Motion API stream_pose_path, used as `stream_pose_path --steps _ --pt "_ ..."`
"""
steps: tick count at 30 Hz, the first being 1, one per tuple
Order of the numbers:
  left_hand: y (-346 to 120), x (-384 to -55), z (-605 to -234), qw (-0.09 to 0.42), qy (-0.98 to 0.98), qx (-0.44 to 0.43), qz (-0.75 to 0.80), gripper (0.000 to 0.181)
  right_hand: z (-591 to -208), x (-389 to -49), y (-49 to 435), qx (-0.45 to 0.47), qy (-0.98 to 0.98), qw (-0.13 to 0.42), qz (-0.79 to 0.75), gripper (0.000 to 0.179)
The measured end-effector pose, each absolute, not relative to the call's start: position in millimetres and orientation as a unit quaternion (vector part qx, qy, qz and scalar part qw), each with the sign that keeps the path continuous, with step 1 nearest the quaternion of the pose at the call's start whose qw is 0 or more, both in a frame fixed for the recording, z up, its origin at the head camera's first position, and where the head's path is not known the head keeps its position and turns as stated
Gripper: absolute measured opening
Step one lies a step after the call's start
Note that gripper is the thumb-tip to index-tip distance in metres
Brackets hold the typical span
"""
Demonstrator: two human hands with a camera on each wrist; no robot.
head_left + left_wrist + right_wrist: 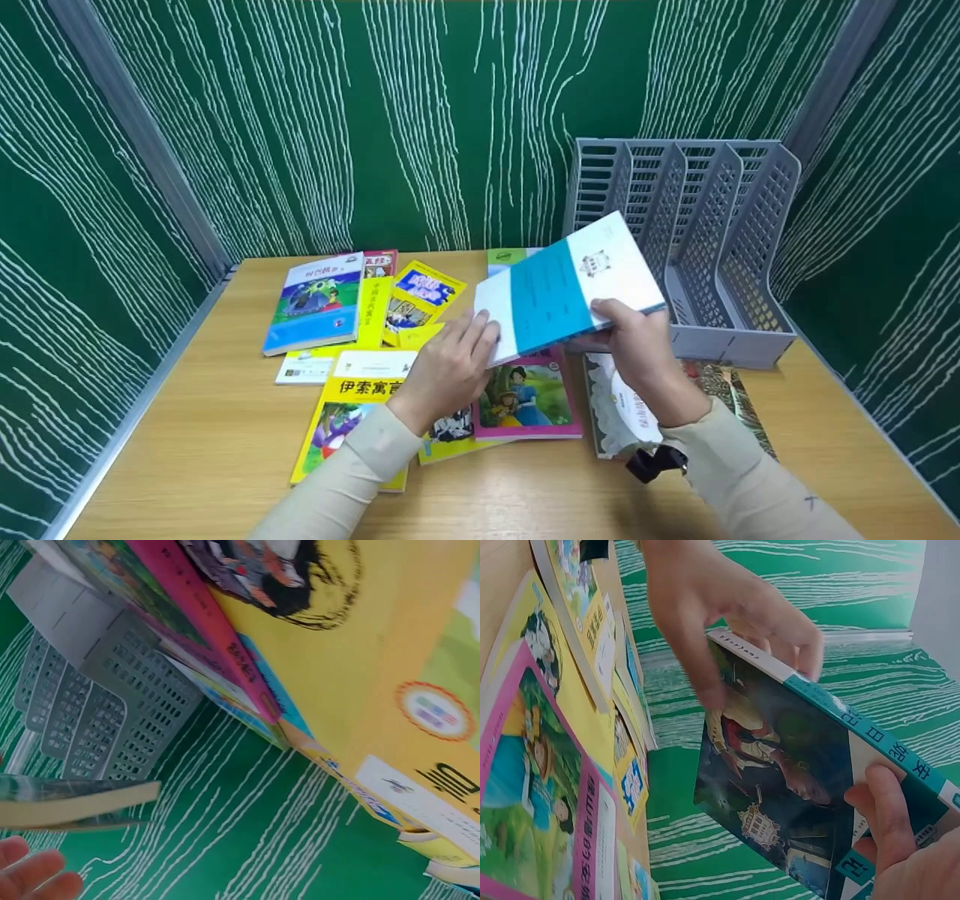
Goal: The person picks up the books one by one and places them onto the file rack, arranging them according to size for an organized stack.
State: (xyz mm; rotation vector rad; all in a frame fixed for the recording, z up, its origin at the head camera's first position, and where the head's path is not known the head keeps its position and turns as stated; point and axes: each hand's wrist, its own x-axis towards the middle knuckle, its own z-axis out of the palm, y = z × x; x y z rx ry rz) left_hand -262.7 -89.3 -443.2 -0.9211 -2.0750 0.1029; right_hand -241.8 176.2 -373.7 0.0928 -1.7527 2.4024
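Both hands hold a teal-and-white book [551, 292] tilted above the table. My right hand [641, 345] grips its right end, thumb on the white-and-teal cover; in the right wrist view, this hand's fingers [889, 814] press the dark illustrated cover. My left hand [450, 367] is at the opposite end, its thumb and fingers around the corner in the right wrist view. The left wrist view shows the book's page edge [82, 810] above the left fingertips [45, 874]. Below lie a pink-bordered book [529, 397] and a yellow book [337, 412].
A grey file rack [731, 337] with several upright slots stands at the back right. A blue-and-white book [315, 304] tops a pile at the left. Another yellow book [427, 296] lies behind, and a pale-covered book [607, 420] lies beneath the right forearm.
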Motion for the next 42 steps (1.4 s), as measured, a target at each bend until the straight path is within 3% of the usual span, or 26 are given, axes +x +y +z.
stream_pose_path --steps 8,18,33,42 --pt "-105.5 -268.7 -442.0 0.384 -0.856 -0.342 0.048 0.048 -369.2 -243.8 192.4 0.040 -0.602 0.114 0.789 0.060" --pt "-127.4 -275.4 -442.4 0.379 -0.874 -0.299 0.048 0.058 -363.9 -248.4 216.0 0.026 -0.604 0.156 0.781 0.057" --pt "-167.2 -289.1 -436.8 0.342 -0.908 -0.242 0.006 0.051 -362.6 -258.4 242.6 -0.028 -0.663 0.199 0.722 0.047" --pt "-195.3 -295.3 -435.1 0.318 -0.929 -0.189 -0.016 0.048 -361.5 -265.1 249.0 -0.012 -0.703 0.223 0.675 0.056"
